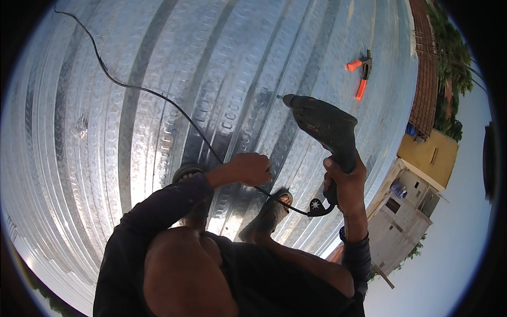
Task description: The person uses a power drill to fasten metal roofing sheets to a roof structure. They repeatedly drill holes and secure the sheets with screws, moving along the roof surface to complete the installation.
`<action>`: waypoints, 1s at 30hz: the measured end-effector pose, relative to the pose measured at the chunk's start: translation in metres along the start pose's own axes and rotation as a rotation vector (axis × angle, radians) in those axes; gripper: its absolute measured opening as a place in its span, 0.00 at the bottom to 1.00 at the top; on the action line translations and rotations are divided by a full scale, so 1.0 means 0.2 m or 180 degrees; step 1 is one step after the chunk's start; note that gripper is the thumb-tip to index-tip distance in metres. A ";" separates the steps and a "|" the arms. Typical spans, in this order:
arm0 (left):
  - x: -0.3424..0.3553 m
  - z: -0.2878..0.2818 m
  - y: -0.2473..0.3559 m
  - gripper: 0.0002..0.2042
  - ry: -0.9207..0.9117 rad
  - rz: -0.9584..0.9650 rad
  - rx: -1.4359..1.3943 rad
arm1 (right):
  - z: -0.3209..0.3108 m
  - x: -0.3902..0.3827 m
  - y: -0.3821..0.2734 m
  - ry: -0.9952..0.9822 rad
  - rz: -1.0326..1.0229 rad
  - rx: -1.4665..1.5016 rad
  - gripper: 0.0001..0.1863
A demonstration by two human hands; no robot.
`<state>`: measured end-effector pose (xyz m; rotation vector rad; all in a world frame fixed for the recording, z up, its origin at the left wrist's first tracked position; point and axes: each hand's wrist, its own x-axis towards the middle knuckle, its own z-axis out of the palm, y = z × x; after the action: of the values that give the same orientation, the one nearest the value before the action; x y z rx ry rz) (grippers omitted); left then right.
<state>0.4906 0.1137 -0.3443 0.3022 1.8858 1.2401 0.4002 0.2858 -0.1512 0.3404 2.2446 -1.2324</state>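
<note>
My right hand (pixel 346 185) grips the handle of a dark corded power drill (pixel 322 127), its bit pointing left and held a little above the corrugated metal roof sheet (pixel 158 95). The drill's black cord (pixel 158 98) runs from the handle base across the sheet to the upper left. My left hand (pixel 251 169) is closed into a fist, knuckles pressed low against the sheet, right by the cord; whether it pinches something small I cannot tell. My knees and sandalled feet (pixel 274 206) are below the hands.
Orange-handled snips (pixel 362 76) lie on the sheet at the upper right. The roof edge runs along the right, with buildings, a tiled roof and trees far below. A chuck key (pixel 317 206) hangs on the cord.
</note>
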 end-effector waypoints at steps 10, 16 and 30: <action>0.01 0.04 -0.02 0.17 0.0115 0.0050 -0.0176 | 0.00 -0.06 0.01 0.0359 0.0167 0.0507 0.16; 0.01 0.01 -0.03 0.18 0.0509 -0.0024 -0.0523 | 0.01 -0.09 0.01 0.0141 -0.0063 0.0198 0.17; 0.03 -0.04 -0.02 0.17 0.0900 -0.0193 -0.1532 | -0.13 -0.14 0.26 0.0329 -0.0074 0.1270 0.23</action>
<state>0.4820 0.1097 -0.3491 -0.1956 1.7357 1.7119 0.4380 0.3364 -0.1598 0.5392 2.0789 -1.7112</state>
